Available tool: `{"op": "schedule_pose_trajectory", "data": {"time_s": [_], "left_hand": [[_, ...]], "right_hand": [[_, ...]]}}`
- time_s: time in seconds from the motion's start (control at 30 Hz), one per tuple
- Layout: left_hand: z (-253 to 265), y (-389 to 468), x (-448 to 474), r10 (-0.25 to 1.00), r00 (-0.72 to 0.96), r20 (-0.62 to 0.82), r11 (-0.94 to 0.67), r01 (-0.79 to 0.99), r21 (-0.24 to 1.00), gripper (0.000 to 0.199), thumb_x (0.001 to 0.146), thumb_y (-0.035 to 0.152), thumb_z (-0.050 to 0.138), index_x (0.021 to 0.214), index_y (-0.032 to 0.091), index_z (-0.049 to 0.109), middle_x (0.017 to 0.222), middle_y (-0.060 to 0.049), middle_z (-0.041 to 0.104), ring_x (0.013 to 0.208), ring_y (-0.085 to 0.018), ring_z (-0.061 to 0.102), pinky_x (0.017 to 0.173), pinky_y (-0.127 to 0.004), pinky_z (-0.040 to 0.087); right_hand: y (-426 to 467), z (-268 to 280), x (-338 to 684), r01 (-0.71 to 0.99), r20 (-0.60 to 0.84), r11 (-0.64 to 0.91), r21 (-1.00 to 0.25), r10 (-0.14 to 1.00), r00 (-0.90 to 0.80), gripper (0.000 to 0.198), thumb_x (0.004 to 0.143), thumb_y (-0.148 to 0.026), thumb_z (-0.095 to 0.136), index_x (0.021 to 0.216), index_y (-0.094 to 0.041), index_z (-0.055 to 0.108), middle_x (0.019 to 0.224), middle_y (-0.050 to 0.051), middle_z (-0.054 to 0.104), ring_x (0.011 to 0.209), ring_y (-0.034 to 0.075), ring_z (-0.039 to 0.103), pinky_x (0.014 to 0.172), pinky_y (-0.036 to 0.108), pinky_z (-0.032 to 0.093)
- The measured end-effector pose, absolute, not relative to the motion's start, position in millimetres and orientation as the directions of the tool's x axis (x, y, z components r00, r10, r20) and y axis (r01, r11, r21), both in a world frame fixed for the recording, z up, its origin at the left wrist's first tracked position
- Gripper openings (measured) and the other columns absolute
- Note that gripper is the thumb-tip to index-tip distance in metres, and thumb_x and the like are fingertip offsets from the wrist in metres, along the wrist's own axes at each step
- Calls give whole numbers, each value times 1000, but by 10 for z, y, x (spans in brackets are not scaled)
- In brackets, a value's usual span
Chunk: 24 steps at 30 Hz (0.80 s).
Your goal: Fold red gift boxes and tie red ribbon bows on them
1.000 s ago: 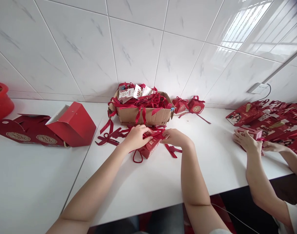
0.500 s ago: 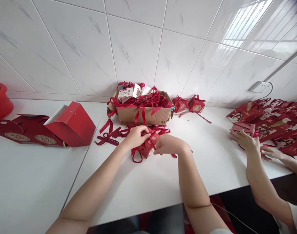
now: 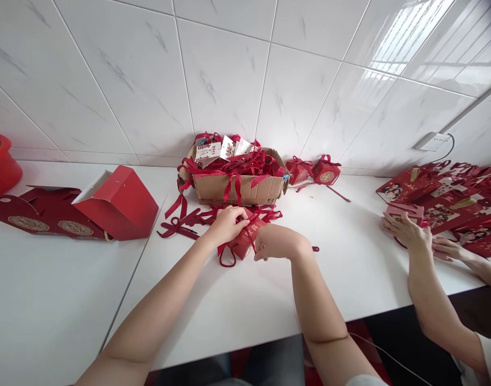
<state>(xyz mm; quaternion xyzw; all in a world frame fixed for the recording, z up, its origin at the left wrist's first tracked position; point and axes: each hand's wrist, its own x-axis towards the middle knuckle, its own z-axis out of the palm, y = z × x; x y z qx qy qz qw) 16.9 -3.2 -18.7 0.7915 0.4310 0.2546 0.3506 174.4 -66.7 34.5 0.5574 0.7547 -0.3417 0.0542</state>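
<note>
A small red gift box (image 3: 241, 245) with pale printing stands on the white table in front of me, partly covered by both hands. My left hand (image 3: 228, 225) is closed at the top of the box, its fingertips pinching a red ribbon (image 3: 251, 220). To the right of the box, my right hand (image 3: 271, 242) is curled, with thumb and finger closed on a strand of the ribbon that runs down the box's front. A dark red cord loop (image 3: 228, 257) lies at the box's lower left. More red ribbons (image 3: 176, 228) lie loose behind and left of it.
Behind stands a cardboard box (image 3: 239, 188) full of ribbons and tags. Two finished-looking red boxes (image 3: 325, 170) sit beside it. At left are red cartons (image 3: 132, 206) and a red bucket (image 3: 1, 166). On the right, a co-worker's hands (image 3: 410, 233) handle a box near several red bags (image 3: 470, 225).
My right hand has shifted slightly down, drawing the ribbon strand along the box's front. My left hand stays at the top. The co-worker's hands have barely moved.
</note>
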Motion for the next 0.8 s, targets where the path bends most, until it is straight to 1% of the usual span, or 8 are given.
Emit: {"op": "schedule_pose_trajectory", "data": {"time_s": [0.1, 0.23, 0.3, 0.4, 0.47, 0.53, 0.67, 0.8], "left_hand": [[-190, -21, 156, 864, 492, 106, -369, 476, 798, 16, 80, 34, 58, 73, 20, 58, 84, -5, 66, 89, -24, 58, 82, -38, 45], [-95, 23, 32, 841, 532, 94, -317, 346, 883, 33, 80, 49, 62, 93, 19, 60, 92, -5, 66, 87, -20, 61, 77, -32, 49], [-23, 59, -79, 863, 500, 72, -249, 297, 922, 40, 83, 56, 56, 98, 19, 60, 96, -6, 65, 90, -19, 60, 77, -30, 49], [48, 119, -253, 897, 441, 1, -183, 372, 910, 38, 87, 55, 49, 96, 20, 61, 97, -6, 65, 90, -19, 60, 74, -29, 48], [55, 148, -337, 866, 497, -48, -208, 448, 870, 31, 83, 50, 56, 95, 21, 63, 94, -4, 66, 86, -19, 60, 74, -29, 48], [33, 159, -373, 813, 577, -72, -274, 489, 828, 27, 79, 44, 62, 95, 22, 64, 94, -3, 66, 84, -19, 61, 75, -30, 49], [-25, 133, -315, 796, 604, -37, -367, 530, 764, 20, 77, 37, 61, 91, 23, 63, 97, -2, 65, 83, -19, 60, 74, -31, 49], [-26, 96, -229, 814, 580, 20, -377, 502, 778, 12, 76, 26, 56, 85, 22, 61, 92, -1, 64, 81, -18, 60, 71, -30, 49]], "right_hand": [[-672, 362, 1763, 881, -446, 136, -453, 821, -356, 27, 72, -23, 71, 49, -18, 58, 59, 1, 64, 47, 11, 50, 45, 26, 34], [-677, 405, 1918, 913, -407, 62, -403, 881, -240, 45, 73, -55, 68, 49, -19, 55, 53, 0, 55, 45, 11, 45, 46, 27, 31], [-668, 408, 2038, 918, -339, -6, -395, 931, -140, 47, 78, -61, 60, 55, -20, 60, 56, 2, 57, 51, 14, 51, 49, 27, 35], [-621, 364, 2179, 892, -94, -44, -449, 996, 1, 36, 88, -49, 52, 76, -21, 70, 80, 5, 69, 72, 18, 62, 60, 28, 43], [-574, 318, 2204, 857, 64, 39, -513, 998, -8, 26, 91, -36, 50, 90, -21, 71, 97, 5, 70, 85, 18, 63, 71, 28, 47], [-529, 275, 2165, 807, 172, 178, -563, 980, -97, 21, 89, -26, 52, 99, -21, 70, 106, 5, 69, 91, 17, 63, 79, 28, 48], [-473, 210, 1984, 695, 254, 405, -594, 914, -315, 26, 86, -16, 54, 108, -22, 69, 109, 4, 67, 98, 16, 62, 85, 28, 49], [-438, 130, 1859, 671, 230, 474, -571, 876, -423, 34, 86, -10, 52, 111, -24, 69, 110, 3, 68, 103, 17, 60, 88, 29, 48]]}}
